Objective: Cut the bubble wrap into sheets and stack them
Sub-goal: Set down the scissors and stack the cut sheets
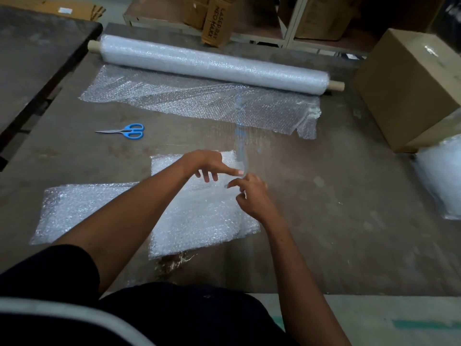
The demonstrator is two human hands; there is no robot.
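Head view: both hands, left hand (207, 166) and right hand (252, 196), hover loose-fingered over knobbly clear rectangular sheets (199, 216).

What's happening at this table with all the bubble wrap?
A person is cutting bubble wrap into sheets. Both hands, left hand and right hand, hover over a stack of cut sheets, seemingly holding nothing. The blue scissors lie set aside. The roll sits farther back, partly unrolled.

Partly unrolled bubble wrap roll (214, 63) lies beyond closed blue scissors (124, 131) and seemingly stacked sheets (199, 221).
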